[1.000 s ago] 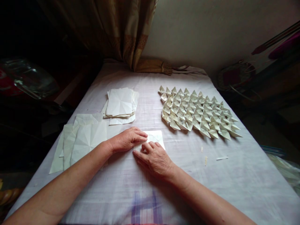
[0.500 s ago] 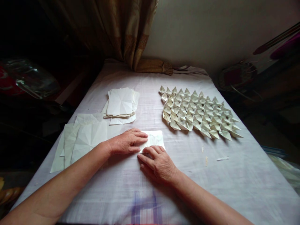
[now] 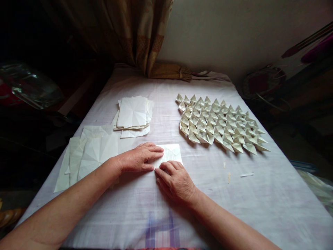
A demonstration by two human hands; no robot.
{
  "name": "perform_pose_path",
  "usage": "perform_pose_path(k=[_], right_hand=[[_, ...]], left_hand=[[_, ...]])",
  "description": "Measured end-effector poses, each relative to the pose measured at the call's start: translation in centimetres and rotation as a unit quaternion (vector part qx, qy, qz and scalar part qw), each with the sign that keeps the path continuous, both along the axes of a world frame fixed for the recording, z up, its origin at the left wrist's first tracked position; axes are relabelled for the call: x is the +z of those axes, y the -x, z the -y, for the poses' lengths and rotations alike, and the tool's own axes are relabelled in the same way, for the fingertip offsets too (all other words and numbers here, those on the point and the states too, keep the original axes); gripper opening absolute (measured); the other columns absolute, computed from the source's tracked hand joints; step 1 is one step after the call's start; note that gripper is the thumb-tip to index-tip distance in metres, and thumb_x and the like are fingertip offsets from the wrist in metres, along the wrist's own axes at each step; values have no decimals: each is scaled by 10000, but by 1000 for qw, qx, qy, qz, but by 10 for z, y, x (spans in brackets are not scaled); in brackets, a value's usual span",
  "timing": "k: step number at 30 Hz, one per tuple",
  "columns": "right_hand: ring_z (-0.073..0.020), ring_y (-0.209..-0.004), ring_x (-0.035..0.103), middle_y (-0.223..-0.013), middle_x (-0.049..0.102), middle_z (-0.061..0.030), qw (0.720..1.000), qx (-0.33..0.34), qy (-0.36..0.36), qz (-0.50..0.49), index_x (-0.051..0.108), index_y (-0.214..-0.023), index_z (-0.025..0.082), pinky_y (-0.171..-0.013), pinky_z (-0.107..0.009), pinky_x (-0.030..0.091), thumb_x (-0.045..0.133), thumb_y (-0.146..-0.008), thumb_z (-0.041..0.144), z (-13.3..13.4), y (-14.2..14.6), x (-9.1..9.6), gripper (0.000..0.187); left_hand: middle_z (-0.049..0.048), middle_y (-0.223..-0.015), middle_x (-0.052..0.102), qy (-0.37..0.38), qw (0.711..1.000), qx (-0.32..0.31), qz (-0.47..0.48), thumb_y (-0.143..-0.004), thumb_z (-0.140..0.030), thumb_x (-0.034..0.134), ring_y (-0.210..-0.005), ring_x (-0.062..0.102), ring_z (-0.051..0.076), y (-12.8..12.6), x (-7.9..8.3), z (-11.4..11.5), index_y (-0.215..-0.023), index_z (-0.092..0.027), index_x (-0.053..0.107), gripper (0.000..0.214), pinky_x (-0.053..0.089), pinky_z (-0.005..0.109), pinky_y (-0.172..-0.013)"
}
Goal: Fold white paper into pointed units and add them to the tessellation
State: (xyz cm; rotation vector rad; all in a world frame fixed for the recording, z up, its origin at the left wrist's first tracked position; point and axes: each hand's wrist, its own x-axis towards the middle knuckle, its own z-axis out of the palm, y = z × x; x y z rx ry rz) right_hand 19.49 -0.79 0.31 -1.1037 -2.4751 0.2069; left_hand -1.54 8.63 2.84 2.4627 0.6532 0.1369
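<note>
A white sheet of paper (image 3: 171,153) lies flat on the cloth-covered table (image 3: 166,208) in front of me. My left hand (image 3: 139,158) rests palm down on the sheet's left part, fingers stretched flat along it. My right hand (image 3: 175,178) presses its curled fingertips on the sheet's near edge. Neither hand lifts anything off the table.
A stack of creased square sheets (image 3: 133,114) sits beyond my left hand, and more creased sheets (image 3: 90,152) lie spread at the left edge. Several folded paper pieces (image 3: 220,125) are laid in rows at the right. Small paper scraps (image 3: 246,174) lie near them. A curtain (image 3: 135,34) hangs behind.
My right hand has slid a little to the right and toward me along the sheet's near edge. The left hand stays flat on the paper.
</note>
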Motion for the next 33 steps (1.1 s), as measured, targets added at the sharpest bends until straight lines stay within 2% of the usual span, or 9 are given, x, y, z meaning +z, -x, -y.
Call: perform_pose_path(k=[6,17,33], right_hand=[[-221,-905,532,-959,636,-74,1000,-16,-23,-1,674,-1078,205,-802,-363,403,585,-920,246,1,-7,0,186],[-219,-923,543,-992,661,-71,999,-32,-33,4,680,-1113,216,-819,-366,417,532,-952,230,3,-32,1,219],[-202,-876,563,-965,683,-66,996,-70,-49,7,692,-1071,181,-809,-354,389,526,-945,200,7,-67,4,209]], left_hand=[[95,-1454,534,8,1000,1,1,-848,-285,671,-1343,462,296,0,1,0,-1371,-258,557,537,342,454,-1128],[75,-1470,520,10,1000,6,-14,-849,-271,665,-1357,444,291,1,2,0,-1401,-280,528,569,330,442,-1135],[102,-1479,503,12,999,5,-51,-837,-241,672,-1354,435,294,-2,5,-1,-1415,-222,514,600,334,433,-1135]])
